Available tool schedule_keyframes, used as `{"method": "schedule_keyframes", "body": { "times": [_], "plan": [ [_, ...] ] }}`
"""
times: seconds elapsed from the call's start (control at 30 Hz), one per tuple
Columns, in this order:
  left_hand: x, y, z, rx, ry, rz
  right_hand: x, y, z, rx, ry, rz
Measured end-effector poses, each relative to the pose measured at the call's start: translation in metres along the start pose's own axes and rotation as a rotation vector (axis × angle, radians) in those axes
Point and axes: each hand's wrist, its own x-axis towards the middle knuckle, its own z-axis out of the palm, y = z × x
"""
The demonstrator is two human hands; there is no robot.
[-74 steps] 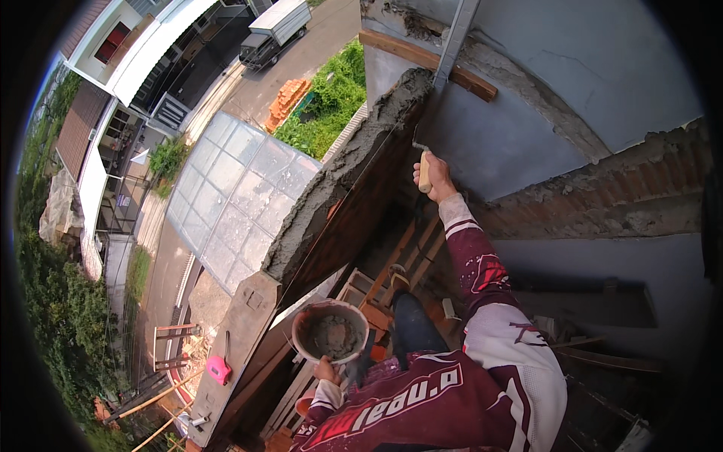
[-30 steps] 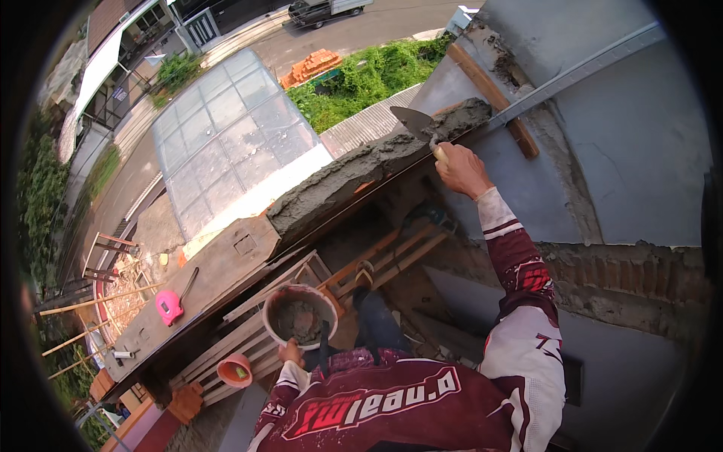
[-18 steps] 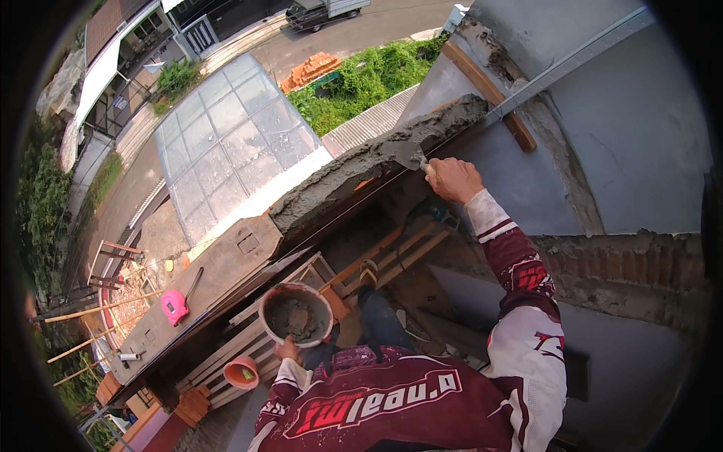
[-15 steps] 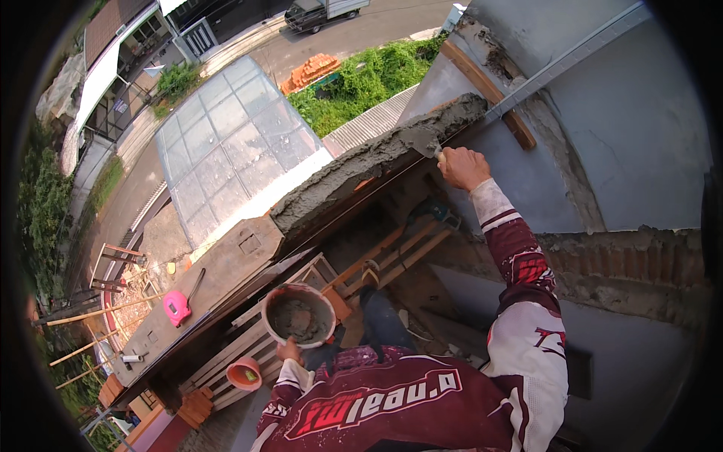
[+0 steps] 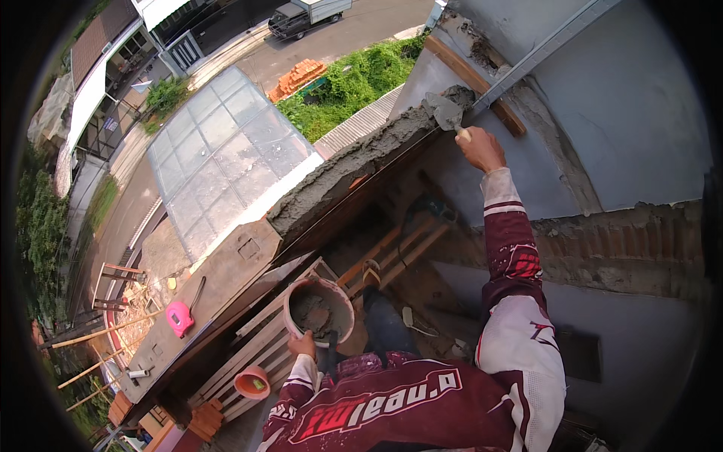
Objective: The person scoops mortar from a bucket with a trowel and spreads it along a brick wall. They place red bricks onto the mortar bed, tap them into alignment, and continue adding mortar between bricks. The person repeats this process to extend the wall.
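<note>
My right hand (image 5: 482, 148) is closed round the handle of a trowel (image 5: 446, 113). Its metal blade lies at the far right end of a band of wet grey mortar (image 5: 354, 162) that runs along the top of the wall. At the rim of a round bucket (image 5: 348, 305) my left hand (image 5: 303, 344) keeps its grip, fingers partly hidden by the rim. Inside the bucket is grey mortar (image 5: 312, 313). The bucket is held close to my body, above wooden slats.
A pink tape measure (image 5: 179, 318) lies on the flat ledge (image 5: 245, 245) left of the mortar. A small orange pot (image 5: 252, 383) stands on slats (image 5: 233, 354). Near the trowel, a wooden batten (image 5: 474, 83) and a metal bar (image 5: 546, 53) cross the wall. The street lies below.
My right hand and the trowel have moved right and slightly up, toward the far end of the mortar band. My left hand has shifted the bucket a little to the right.
</note>
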Motion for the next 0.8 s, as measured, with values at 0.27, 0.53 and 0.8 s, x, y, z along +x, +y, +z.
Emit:
{"method": "schedule_keyframes", "body": {
  "times": [0.27, 0.53, 0.8],
  "plan": [
    [0.038, 0.024, 0.035, 0.065, 0.012, 0.588, -0.239, 0.002, 0.023, 0.253, -0.58, -0.283],
    [0.009, 0.104, -0.011, -0.249, -0.324, 0.651, -0.37, -0.096, 0.163, -0.156, -0.397, -0.374],
    [-0.005, 0.136, -0.047, -0.35, -0.552, 0.689, -0.357, -0.15, 0.191, -0.014, -0.636, -0.173]
  ]
}}
